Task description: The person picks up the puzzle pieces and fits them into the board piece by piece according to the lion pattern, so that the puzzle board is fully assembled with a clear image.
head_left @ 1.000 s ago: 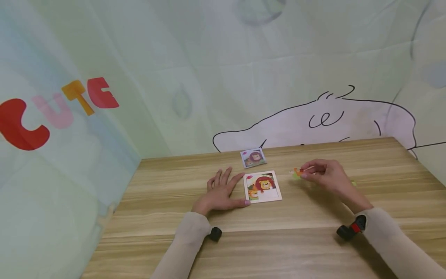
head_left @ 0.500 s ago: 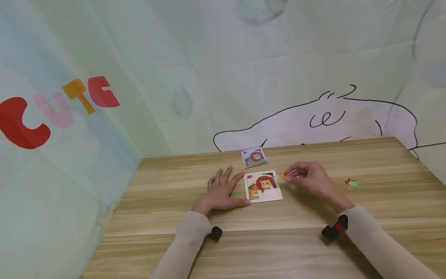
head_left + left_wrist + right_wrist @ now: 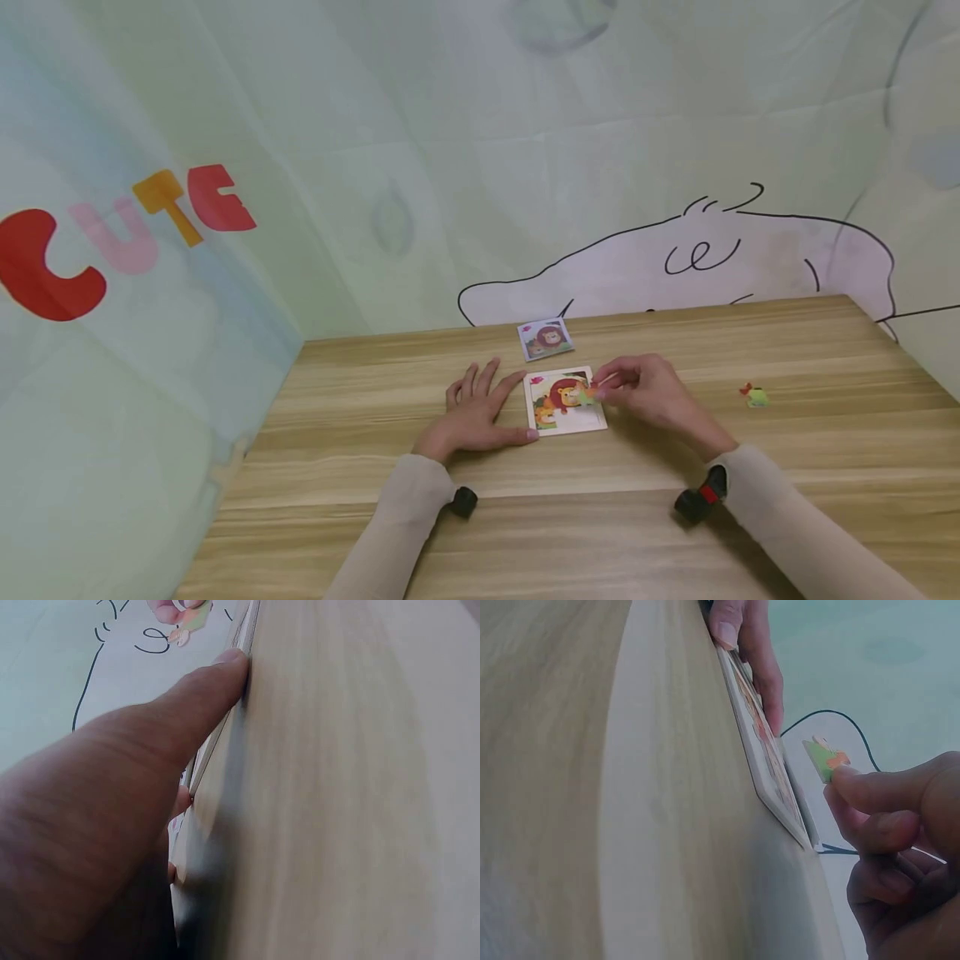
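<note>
A jigsaw puzzle board (image 3: 579, 419) with a lion picture lies on the table in the head view, a white gap showing at its lower right. My left hand (image 3: 478, 417) is spread flat beside it, with thumb and index fingertip touching the two left corners. Between thumb and fingertips, my right hand (image 3: 643, 390) pinches a green and orange puzzle piece (image 3: 827, 760). In the head view this piece overlaps the right part of the lion picture; the right wrist view shows it raised off the board. Another puzzle piece (image 3: 757, 397), green and red, lies farther right on the wood.
Behind the board, a small card (image 3: 546, 338) bears the same lion picture. The wooden table (image 3: 570, 533) ends at a printed cloth backdrop (image 3: 420, 167) at the back and left. A small black camera sits at each wrist.
My right hand has carried the puzzle piece leftward, from right of the board to over its right side. The loose piece has come into full view. My left hand stays put.
</note>
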A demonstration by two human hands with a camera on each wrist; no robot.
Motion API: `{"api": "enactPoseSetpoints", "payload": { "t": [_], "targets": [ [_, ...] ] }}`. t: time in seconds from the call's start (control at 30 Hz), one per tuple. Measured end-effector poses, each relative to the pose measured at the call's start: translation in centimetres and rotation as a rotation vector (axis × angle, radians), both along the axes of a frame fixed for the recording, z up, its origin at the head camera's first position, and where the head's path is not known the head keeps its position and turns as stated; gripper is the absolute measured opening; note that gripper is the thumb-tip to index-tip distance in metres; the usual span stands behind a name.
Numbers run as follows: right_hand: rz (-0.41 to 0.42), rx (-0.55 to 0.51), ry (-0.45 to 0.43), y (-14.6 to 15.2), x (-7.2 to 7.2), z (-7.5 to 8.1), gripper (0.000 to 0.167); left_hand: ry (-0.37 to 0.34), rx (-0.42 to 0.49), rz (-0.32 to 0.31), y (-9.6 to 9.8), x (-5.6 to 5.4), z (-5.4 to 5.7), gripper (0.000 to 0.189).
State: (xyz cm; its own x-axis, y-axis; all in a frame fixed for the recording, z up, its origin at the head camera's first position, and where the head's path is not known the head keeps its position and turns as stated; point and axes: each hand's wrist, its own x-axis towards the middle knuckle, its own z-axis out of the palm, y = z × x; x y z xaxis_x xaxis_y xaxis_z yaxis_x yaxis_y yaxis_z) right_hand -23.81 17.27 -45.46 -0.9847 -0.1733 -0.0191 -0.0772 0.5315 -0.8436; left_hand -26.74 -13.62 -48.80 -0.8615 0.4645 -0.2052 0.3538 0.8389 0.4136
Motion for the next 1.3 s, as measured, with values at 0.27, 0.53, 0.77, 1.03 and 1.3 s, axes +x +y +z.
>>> {"api": "enactPoseSetpoints", "payload": {
  "t": [0.27, 0.53, 0.77, 1.03, 1.3],
  "targets": [
    [0.032, -0.020, 0.020, -1.0, 0.0, -0.5, 0.017, -0.010, 0.003, 0.004, 0.0, 0.0, -0.1, 0.101],
    [0.043, 0.005, -0.012, -1.7, 0.2, -0.7, 0.013, -0.015, 0.009, 0.006, -0.1, 0.0, 0.0, 0.101],
    [0.046, 0.016, -0.048, -2.3, 0.4, -1.2, 0.008, -0.014, 0.007, 0.007, -0.1, 0.1, 0.1, 0.101],
    [0.078, 0.037, -0.016, -2.6, 0.3, -1.5, 0.007, -0.025, 0.011, 0.008, 0.0, 0.2, 0.3, 0.101],
    [0.110, 0.058, 0.022, -3.0, 0.4, -1.3, 0.009, -0.018, -0.003, 0.000, 0.1, 0.1, 0.3, 0.102]
  ]
}}
